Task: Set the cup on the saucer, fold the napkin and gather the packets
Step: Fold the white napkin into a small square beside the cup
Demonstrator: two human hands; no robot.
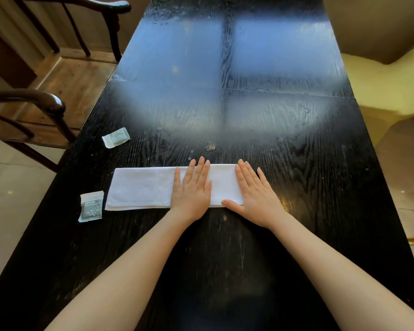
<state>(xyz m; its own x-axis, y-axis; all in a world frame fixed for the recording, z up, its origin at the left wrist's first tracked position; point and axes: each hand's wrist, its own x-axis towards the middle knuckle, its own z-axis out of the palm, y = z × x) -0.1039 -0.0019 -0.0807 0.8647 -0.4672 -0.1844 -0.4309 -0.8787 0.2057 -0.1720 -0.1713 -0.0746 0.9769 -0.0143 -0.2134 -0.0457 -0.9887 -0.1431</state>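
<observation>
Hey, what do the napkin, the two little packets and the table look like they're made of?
Napkin: white woven cloth, matte, with a stitched hem along the near edge. Packets: probably paper or thin film, printed grey-green with crimped white ends. Table: dark-stained wood, open grain showing, glossy enough to mirror a window.

This looks like a dining room, in a home or perhaps a restaurant; which of the two cannot be told. A long dark table [249, 111] of grained wood fills the view, its glossy top reflecting a bright window. At its left side stand two dark wooden chairs [41, 108] with curved arms and slatted backs. On the right a pale yellow seat [390, 91] is drawn near the table edge. The floor [12, 187] is light polished tile, with warm wood panelling behind the chairs. A white cloth napkin [141, 187] and two small packets [91, 206] on the table suit a place setting.
</observation>
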